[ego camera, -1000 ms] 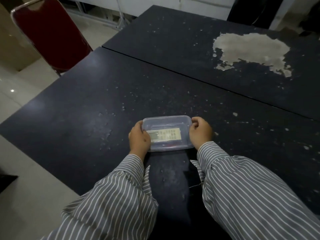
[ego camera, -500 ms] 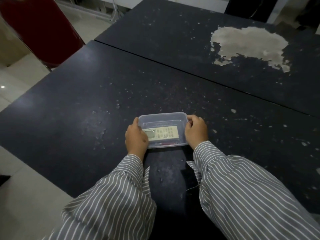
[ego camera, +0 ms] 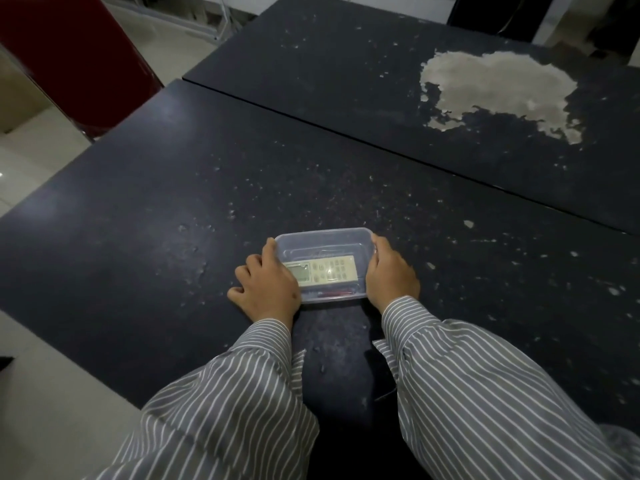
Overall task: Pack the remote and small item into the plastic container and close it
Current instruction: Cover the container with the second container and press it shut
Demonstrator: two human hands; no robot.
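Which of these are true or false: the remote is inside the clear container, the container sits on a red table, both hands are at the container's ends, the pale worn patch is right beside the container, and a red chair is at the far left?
1. The remote lies inside the clear container. True.
2. The container sits on a red table. False: the table is dark, nearly black.
3. The left hand and right hand are at the container's two short ends. True.
4. The pale worn patch is right beside the container. False: it is on the far table, well away.
5. A red chair stands at the far left. True.
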